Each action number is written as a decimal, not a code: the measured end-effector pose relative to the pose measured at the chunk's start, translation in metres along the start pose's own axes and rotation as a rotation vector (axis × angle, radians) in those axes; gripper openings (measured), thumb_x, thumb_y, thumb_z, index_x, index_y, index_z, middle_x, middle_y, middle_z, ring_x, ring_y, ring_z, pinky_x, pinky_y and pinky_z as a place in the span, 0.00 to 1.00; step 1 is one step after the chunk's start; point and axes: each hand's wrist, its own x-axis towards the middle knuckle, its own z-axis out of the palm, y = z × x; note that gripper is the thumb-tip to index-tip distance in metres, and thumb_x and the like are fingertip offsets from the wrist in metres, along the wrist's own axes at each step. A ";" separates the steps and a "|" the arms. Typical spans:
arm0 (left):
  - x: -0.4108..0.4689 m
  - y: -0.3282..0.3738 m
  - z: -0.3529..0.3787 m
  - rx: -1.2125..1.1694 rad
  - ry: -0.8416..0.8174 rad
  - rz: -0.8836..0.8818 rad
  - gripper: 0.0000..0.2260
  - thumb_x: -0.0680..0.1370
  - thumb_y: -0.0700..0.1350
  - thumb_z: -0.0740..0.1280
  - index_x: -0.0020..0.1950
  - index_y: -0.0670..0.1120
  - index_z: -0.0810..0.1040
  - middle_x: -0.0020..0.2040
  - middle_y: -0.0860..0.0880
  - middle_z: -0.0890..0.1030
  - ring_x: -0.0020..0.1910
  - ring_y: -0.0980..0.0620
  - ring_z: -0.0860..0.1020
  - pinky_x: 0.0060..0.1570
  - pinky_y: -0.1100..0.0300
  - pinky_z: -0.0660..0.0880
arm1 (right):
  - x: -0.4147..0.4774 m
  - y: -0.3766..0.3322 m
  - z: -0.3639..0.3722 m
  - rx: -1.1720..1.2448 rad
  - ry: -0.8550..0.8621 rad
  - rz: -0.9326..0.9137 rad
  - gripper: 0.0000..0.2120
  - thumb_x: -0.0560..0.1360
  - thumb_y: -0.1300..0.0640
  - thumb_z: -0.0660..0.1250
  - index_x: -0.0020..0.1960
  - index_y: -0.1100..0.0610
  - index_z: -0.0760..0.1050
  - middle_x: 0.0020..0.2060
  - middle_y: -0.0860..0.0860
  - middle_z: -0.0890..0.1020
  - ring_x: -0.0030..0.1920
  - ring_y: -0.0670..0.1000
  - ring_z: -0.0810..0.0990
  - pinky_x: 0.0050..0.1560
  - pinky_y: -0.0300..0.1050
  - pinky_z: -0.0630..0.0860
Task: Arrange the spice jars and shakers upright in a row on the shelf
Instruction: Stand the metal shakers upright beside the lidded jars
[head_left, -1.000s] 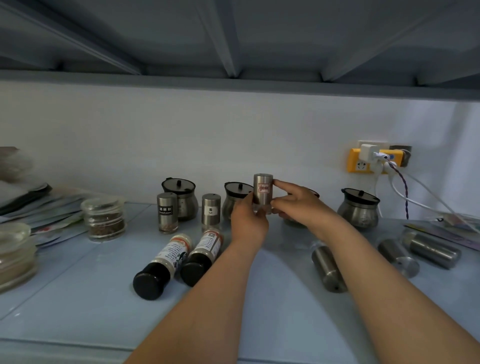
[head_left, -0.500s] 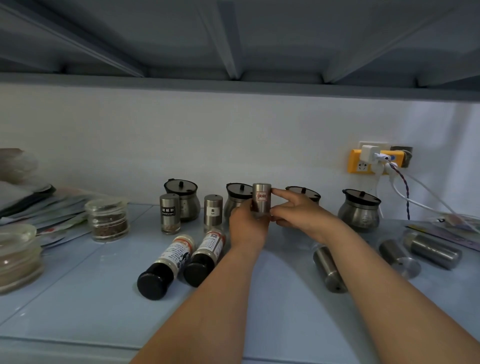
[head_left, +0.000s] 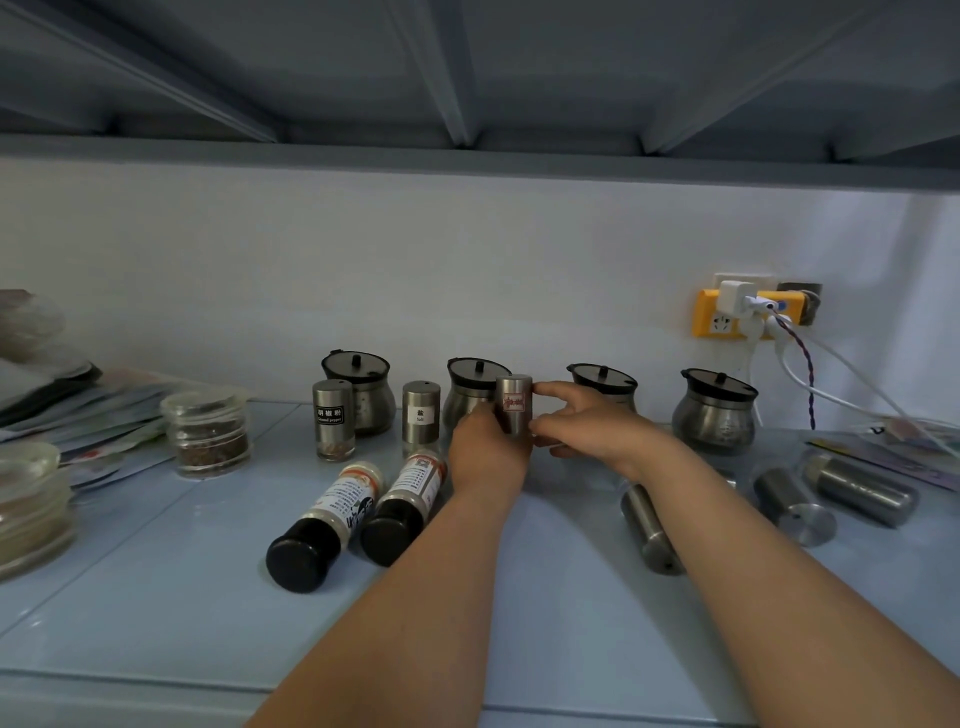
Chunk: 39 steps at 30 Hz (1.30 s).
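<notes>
A small steel shaker with a red label (head_left: 514, 404) is held upright between both hands, the left hand (head_left: 488, 457) wrapped around its lower body and the right hand (head_left: 582, 422) closed against its right side with a forefinger laid near the cap; it is placed in line with two standing shakers (head_left: 333, 419) to its left, in front of the lidded steel pots (head_left: 471, 391). Whether its base is touching the shelf (head_left: 519, 613) cannot be told, as it is hidden. The setting-down step appears to be in hand, after which a release and a reach for the lying bottles (head_left: 326, 525) or steel shakers (head_left: 649, 527) would be called for.
</notes>
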 end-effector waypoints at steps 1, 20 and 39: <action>0.001 -0.001 0.000 0.018 -0.004 -0.008 0.09 0.74 0.44 0.67 0.53 0.43 0.79 0.49 0.45 0.83 0.48 0.47 0.80 0.41 0.62 0.69 | 0.000 0.001 0.001 -0.004 -0.006 0.001 0.26 0.74 0.61 0.64 0.71 0.49 0.65 0.47 0.52 0.81 0.51 0.51 0.81 0.57 0.47 0.77; 0.003 -0.005 0.005 0.097 -0.069 -0.061 0.10 0.74 0.42 0.64 0.54 0.42 0.77 0.52 0.43 0.81 0.51 0.44 0.79 0.41 0.60 0.68 | 0.006 0.007 0.001 -0.039 -0.030 0.029 0.25 0.74 0.58 0.66 0.70 0.49 0.66 0.47 0.50 0.80 0.49 0.50 0.82 0.54 0.45 0.79; 0.002 -0.007 0.005 0.060 -0.080 -0.053 0.14 0.73 0.42 0.67 0.57 0.40 0.75 0.55 0.41 0.80 0.55 0.43 0.78 0.46 0.59 0.70 | 0.017 0.018 0.003 0.005 -0.062 0.078 0.24 0.73 0.59 0.64 0.69 0.51 0.69 0.40 0.52 0.83 0.39 0.49 0.81 0.54 0.48 0.79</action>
